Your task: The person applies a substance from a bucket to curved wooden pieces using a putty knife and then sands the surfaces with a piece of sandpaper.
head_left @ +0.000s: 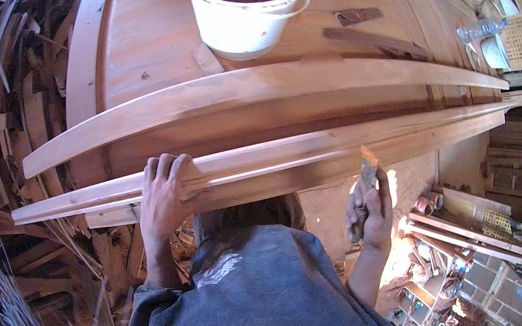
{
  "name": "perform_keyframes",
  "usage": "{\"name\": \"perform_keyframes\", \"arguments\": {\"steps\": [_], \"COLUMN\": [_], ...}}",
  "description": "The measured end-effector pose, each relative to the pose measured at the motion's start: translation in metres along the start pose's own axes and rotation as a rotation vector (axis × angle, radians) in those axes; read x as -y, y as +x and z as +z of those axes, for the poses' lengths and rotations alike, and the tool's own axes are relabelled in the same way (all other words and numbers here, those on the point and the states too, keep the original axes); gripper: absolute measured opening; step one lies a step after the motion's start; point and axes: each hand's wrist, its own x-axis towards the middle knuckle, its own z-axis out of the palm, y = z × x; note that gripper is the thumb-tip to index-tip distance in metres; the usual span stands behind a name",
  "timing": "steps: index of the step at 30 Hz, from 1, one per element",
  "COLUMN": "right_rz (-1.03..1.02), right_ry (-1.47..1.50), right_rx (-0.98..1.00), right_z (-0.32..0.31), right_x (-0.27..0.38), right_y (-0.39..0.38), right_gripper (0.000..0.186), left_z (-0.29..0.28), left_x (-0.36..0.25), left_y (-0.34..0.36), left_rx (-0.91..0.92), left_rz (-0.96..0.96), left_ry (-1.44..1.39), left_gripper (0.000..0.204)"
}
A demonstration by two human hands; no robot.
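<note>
My left hand (165,192) curls its fingers over the top of a long grooved wooden rail (304,148), near its left end. The rail runs from lower left to upper right, close in front of me. Raised at the rail's near side, my right hand (377,214) is closed round the handle of a putty knife (368,169). Its blade points up, with orange-brown matter at the tip, beside the rail. Beyond the rail lies a curved, smooth wooden piece (170,94). A white bucket (238,24) with reddish-brown residue inside stands farther off.
Under these lies a large wooden panel (139,30). Dark wooden strips (377,43) and a clear plastic bottle (482,31) are at the far right. Scrap wood (28,94) is heaped on the left. Shelving (424,302) and planks (479,239) stand to the right.
</note>
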Motion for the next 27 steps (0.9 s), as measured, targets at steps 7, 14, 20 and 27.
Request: {"name": "perform_keyframes", "arguments": {"steps": [7, 14, 20, 27], "right_rz": [-0.104, -0.029, -0.053, 0.048], "right_ry": [-0.728, -0.941, -1.024, -1.052], "right_rx": [-0.108, -0.206, -0.217, -0.215], "right_z": [0.018, 0.045, 0.052, 0.056], "right_x": [-0.016, -0.012, -0.019, -0.016], "right_y": [0.001, 0.023, 0.034, 0.029], "right_gripper": [0.052, 0.057, 0.06, 0.058], "left_z": [0.006, 0.018, 0.021, 0.02], "left_x": [0.016, 0.028, 0.038, 0.033], "left_y": [-0.001, 0.007, 0.006, 0.004], "left_rx": [0.002, -0.041, -0.076, -0.096], "left_rz": [0.047, 0.078, 0.136, 0.136], "left_ry": [0.06, 0.034, 0.007, -0.01], "left_gripper": [0.064, 0.072, 0.072, 0.067]}}
